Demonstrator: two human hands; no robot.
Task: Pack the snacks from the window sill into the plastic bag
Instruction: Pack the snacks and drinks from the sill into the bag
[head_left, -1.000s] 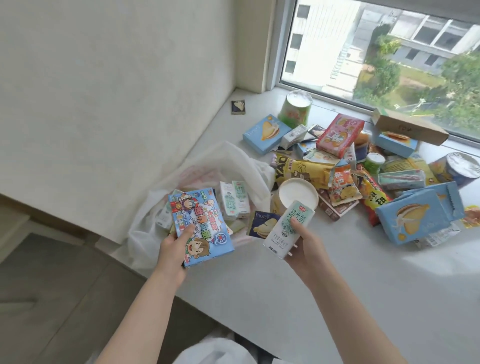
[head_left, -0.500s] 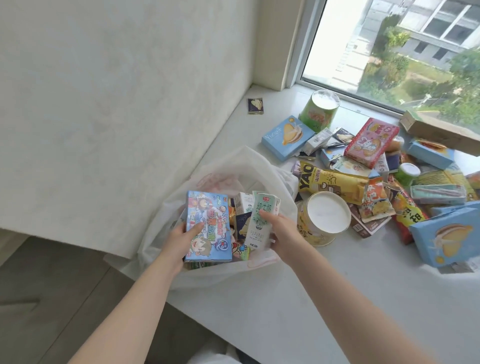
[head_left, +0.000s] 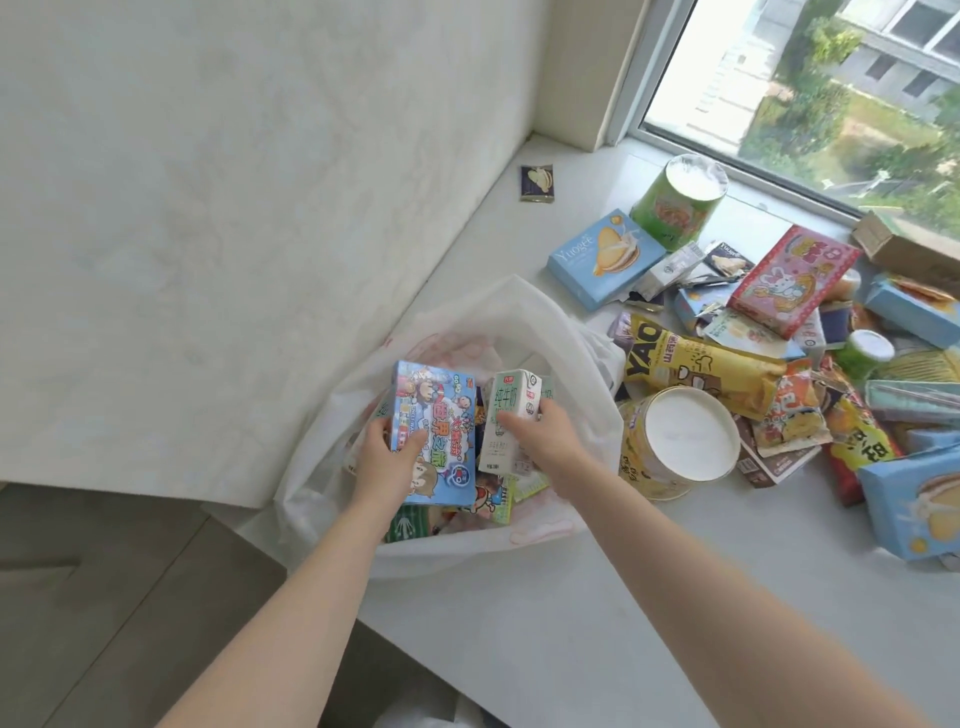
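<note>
Inside the open plastic bag on the window sill, the left hand has its grip round a blue cartoon box while the right hand holds a milk carton, other snacks piled just beside.

Left hand grips blue cartoon box, upright in mouth of white plastic bag. Right hand grips milk carton just beside it, also in bag. Bag sits on window sill. Yellow tub just right of bag; loose snack pile beyond.
</note>
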